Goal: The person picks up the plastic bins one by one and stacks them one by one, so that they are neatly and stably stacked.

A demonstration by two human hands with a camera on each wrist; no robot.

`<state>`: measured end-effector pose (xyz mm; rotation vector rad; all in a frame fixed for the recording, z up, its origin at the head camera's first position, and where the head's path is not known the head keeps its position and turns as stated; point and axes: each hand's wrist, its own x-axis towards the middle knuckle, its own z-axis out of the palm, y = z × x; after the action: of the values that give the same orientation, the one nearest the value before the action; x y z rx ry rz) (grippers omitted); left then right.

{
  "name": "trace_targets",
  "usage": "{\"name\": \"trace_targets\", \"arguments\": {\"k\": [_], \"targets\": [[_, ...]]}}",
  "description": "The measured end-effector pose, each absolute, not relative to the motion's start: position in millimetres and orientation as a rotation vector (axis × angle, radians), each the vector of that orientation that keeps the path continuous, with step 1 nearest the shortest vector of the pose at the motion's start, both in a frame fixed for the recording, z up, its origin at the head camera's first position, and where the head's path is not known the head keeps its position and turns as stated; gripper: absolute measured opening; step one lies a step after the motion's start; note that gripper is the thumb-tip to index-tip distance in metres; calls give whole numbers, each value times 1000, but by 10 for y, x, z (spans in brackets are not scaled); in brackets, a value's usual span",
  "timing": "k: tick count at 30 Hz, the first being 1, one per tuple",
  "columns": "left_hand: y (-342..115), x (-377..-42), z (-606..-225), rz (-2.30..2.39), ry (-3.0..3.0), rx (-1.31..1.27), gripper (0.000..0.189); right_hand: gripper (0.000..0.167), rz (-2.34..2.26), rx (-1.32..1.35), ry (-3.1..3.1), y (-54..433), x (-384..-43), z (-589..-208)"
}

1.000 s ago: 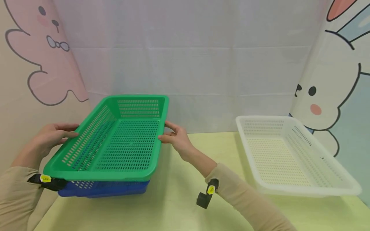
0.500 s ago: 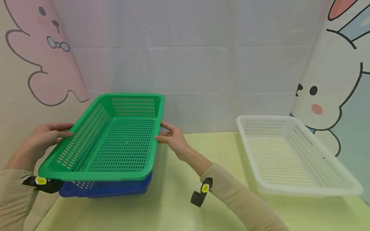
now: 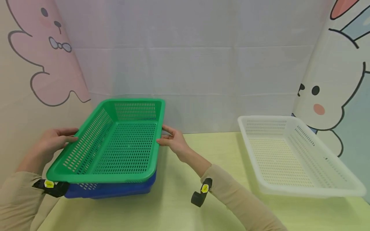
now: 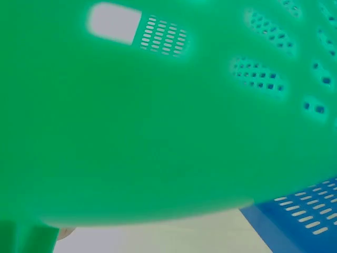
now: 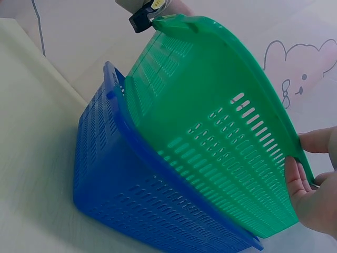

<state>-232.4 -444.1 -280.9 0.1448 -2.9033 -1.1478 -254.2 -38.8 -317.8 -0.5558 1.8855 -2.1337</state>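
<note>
My left hand [image 3: 55, 141] grips the left rim of a green slotted plastic basket [image 3: 136, 110]. On the opposite side my right hand [image 3: 174, 142] pinches the rim between thumb and fingers. Beneath it a blue slotted basket [image 3: 115, 190] stands on the table. The right wrist view shows the green basket [image 5: 216, 79] tilted, its lower part down inside the rim of the blue basket [image 5: 131, 179] and its upper part above. Green plastic [image 4: 147, 137] fills most of the left wrist view, with a corner of the blue basket [image 4: 295, 226] at lower right.
A white slotted basket [image 3: 306, 191] sits at the right of the pale yellow-green table [image 3: 185, 205]. Behind the table hangs a pale cloth backdrop [image 3: 199, 70], with cartoon animals on the side panels.
The green basket first shifted left, then came down lower over the blue one and slightly back right. Both hands kept hold of its rim. The white basket stayed put.
</note>
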Motion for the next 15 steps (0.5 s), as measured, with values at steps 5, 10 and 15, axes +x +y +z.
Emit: {"name": "trace_targets", "arguments": {"k": [5, 10, 15], "targets": [[-4511, -2372, -2929, -1148, -2876, 188, 51, 63, -2116, -578, 1906, -350, -2548, -3192], [-4623, -2423, -3094, -1230, -2877, 106, 56, 63, -2101, -567, 1906, -332, -2566, -3217], [-4784, -2508, -3357, -1178, -2877, 129, 59, 62, -2077, -556, 1923, -326, -2599, -3256]]}}
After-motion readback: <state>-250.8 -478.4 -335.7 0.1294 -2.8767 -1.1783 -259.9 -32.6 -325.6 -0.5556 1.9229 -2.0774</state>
